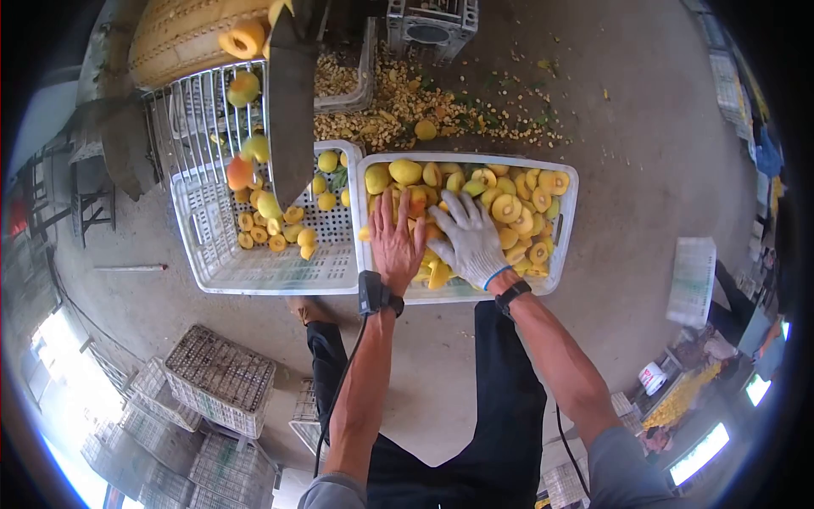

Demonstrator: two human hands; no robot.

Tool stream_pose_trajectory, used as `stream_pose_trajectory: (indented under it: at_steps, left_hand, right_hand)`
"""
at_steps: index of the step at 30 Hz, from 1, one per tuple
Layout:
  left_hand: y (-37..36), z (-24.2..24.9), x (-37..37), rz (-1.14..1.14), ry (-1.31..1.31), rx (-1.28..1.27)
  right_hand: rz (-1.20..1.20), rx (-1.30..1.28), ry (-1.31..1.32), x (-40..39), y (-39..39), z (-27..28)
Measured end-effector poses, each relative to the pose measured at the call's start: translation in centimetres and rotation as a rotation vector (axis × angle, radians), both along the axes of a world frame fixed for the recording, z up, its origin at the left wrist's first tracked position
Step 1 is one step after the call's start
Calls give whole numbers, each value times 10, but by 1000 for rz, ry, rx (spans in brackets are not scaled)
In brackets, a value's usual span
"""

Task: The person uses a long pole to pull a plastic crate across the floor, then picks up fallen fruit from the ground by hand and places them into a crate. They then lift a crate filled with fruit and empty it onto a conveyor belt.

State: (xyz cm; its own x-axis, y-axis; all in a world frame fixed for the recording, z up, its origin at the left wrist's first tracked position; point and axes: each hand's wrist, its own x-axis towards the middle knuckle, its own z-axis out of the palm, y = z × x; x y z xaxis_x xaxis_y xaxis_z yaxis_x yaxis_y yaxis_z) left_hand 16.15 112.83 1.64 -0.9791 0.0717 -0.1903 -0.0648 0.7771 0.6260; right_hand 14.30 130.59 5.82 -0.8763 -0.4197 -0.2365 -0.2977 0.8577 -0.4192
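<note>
My left hand, bare, lies palm down on the halved yellow peaches in the right white crate. Its fingers are stretched out toward the far side. Beside it my right hand, in a pale knit glove with a blue cuff edge, rests on the same fruit with its fingers spread. Most of the fruit is cut open with a hollow in the middle; some pieces lie skin side up. What is under my palms is hidden. A strapped dark device sits on my left wrist.
The left white crate holds fewer peaches, under a slatted metal chute and a metal plate. Pits litter the floor behind the crates. Stacked crates stand at lower left. Near my right arm hangs a cable.
</note>
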Motion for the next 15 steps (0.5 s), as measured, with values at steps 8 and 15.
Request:
stream_pose_trajectory:
  at_steps: [8, 15]
  left_hand:
    - [-25, 53, 70, 41, -104, 16]
    - [-128, 119, 198, 259, -195, 134]
  right_hand:
    - [47, 172, 28, 53, 12, 58]
    - [-199, 564, -740, 219, 108, 182]
